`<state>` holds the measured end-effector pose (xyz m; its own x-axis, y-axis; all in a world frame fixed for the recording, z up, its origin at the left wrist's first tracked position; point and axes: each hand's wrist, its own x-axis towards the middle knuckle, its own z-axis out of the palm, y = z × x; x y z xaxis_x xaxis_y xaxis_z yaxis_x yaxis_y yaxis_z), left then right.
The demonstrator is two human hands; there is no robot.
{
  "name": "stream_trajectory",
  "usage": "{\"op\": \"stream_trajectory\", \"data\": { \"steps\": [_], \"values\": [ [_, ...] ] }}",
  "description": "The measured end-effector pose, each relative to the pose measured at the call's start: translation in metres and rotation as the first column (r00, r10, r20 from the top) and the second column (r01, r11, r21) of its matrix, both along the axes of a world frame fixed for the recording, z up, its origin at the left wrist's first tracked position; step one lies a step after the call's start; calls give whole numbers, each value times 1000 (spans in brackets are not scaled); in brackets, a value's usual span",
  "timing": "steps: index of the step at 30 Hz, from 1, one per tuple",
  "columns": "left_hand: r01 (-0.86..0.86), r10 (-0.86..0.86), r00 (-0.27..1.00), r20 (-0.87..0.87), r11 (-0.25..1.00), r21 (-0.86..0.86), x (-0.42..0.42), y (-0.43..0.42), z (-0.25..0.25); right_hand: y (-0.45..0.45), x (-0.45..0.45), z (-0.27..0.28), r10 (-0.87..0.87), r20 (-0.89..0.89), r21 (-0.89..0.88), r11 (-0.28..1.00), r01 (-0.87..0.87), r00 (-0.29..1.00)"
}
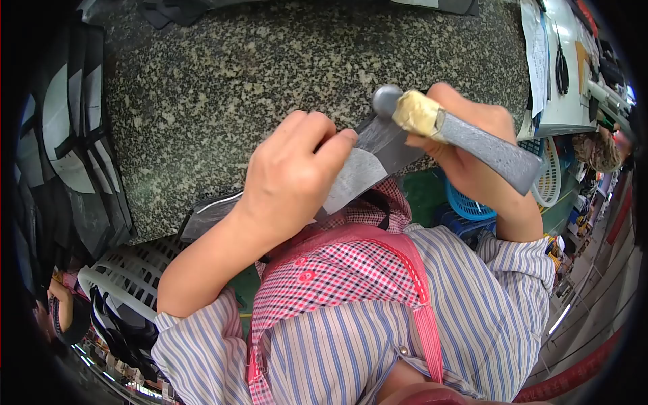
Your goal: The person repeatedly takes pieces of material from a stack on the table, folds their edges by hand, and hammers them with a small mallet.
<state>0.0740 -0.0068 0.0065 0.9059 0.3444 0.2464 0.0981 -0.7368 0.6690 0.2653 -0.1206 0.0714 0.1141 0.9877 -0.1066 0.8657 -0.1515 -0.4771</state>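
Observation:
My right hand [469, 121] is closed around a hammer [489, 150], its grey metal head crossing over my fingers. Yellow tape wraps the middle of the head, and a round striking face points left; the handle is mostly hidden. My left hand [290, 175], with fingers curled, grips a long dark grey sheet piece [398, 148] that bears a light grey curved patch [354, 177]. This piece lies along the front edge of a speckled granite slab [202, 88], and its left part extends beyond my wrist. The hammer's face is over the piece's right part.
Stacked dark pieces with light patches [71, 135] line the slab's left side. Below them stands a white basket [128, 277] near another person's arm [62, 304]. Blue [469, 206] and white baskets [548, 175] are at right, below a white surface with papers [534, 61].

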Motion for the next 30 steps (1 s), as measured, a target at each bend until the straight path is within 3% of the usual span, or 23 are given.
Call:
{"op": "stream_trajectory", "data": {
  "steps": [3,4,5,7,9,11,13,14,17,21,22,25,26,27,30],
  "values": [
    [39,-37,999,-12,991,130,-3,-5,2,-1,-4,6,-59,140,134,990,40,988],
    [45,-42,999,-28,989,144,-3,-7,5,-6,-9,1,-51,43,190,981,42,998],
    [47,-41,998,-39,985,165,-1,-7,7,-8,-10,0,59,58,66,996,-63,997],
    [26,-26,1000,-1,990,141,2,-5,5,-6,-5,-9,89,120,36,995,-94,989],
    [-1,-1,1000,19,991,133,12,-3,0,-3,15,-5,-62,202,103,994,42,977],
    [1,-8,999,43,985,171,30,4,-4,2,19,8,-118,126,209,974,90,985],
    [48,-59,997,53,980,194,43,6,-6,0,18,-2,-53,-29,214,975,58,998],
    [63,-68,997,27,986,156,44,8,-5,-1,15,-5,-65,58,38,997,63,996],
    [-5,-6,998,-58,981,-193,33,18,2,3,25,-10,-77,-54,47,996,80,996],
    [46,-46,998,40,999,9,30,11,-1,6,30,-12,-48,-42,96,994,52,998],
    [59,-64,996,57,996,72,30,9,0,11,30,-7,0,74,148,989,-11,997],
    [101,-96,994,-52,989,107,30,7,12,5,19,-4,-76,53,237,970,62,996],
    [99,-92,994,-62,988,115,29,6,12,1,15,-5,-12,-31,205,979,19,999],
    [81,-78,996,-43,994,73,28,8,9,0,14,-9,83,3,50,995,-83,997],
    [-12,11,1000,-7,992,-127,24,14,3,-1,16,-12,87,-6,9,996,-87,996]
  ]
}}
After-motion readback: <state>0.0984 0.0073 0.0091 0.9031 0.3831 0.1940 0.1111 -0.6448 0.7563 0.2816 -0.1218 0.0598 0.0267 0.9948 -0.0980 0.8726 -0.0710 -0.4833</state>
